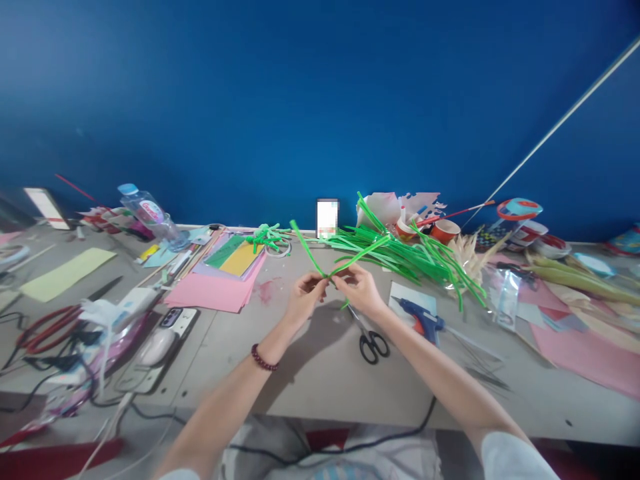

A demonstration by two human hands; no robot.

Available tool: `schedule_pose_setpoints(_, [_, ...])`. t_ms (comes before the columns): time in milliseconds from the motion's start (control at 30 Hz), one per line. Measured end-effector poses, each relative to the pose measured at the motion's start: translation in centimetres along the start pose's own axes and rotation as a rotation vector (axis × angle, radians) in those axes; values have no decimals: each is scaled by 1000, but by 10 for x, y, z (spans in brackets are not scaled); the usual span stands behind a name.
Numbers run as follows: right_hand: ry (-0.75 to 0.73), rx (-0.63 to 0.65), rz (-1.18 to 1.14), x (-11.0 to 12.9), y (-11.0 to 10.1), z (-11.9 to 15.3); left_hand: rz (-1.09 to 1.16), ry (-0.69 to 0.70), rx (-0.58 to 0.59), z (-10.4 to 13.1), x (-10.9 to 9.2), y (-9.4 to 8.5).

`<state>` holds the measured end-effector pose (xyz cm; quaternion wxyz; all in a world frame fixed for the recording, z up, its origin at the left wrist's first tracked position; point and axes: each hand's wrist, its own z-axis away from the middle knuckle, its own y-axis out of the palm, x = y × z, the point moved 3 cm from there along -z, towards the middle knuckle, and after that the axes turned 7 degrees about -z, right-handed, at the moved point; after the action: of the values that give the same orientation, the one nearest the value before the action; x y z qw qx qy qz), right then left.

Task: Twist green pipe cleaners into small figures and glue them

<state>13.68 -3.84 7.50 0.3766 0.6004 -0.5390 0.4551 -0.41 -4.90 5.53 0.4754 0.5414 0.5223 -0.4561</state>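
Observation:
Above the middle of the table, my left hand (309, 293) and my right hand (357, 288) pinch green pipe cleaners (367, 251) close together. One green end rises to the upper left, another to the upper right, and a short bit shows below my right hand. The exact join between my fingertips is hidden. Black-handled scissors (373, 345) lie just below my right hand, their blades partly under it. Beyond my hands rests a large pile of green pipe cleaners (400, 257). A beaded bracelet (264, 358) circles my left wrist.
A blue glue gun (423, 317) lies right of my right forearm. Pink paper sheets (215, 293), a plastic bottle (150, 212) and a power strip with a white mouse (157, 347) are on the left. A phone (327, 219) leans on the blue wall; paper cups (445, 231) stand back right.

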Motion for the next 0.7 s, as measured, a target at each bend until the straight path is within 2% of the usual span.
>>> schedule_pose_setpoints(67, [-29, 59, -28, 6, -3, -2, -136, 135, -49, 3, -4, -4])
schedule_pose_setpoints(133, [-17, 100, -136, 11, -7, -5, -293, 340, -108, 5, -8, -10])
schedule_pose_setpoints(267, [209, 253, -460, 12, -15, -8, -573, 750, -125, 7, -11, -21])
schedule_pose_setpoints(333, [316, 402, -484, 12, -16, -7, -722, 932, -135, 8, -12, -25])
schedule_pose_setpoints(400, [345, 486, -402, 13, -16, -5, -815, 1068, -168, 10, -15, -25])
schedule_pose_setpoints(500, [323, 477, -251, 14, -15, -4, -809, 1111, -213, 11, -18, -23])
schedule_pose_setpoints(700, [240, 360, -177, 12, -6, -4, -753, 976, -288, 9, -16, -21])
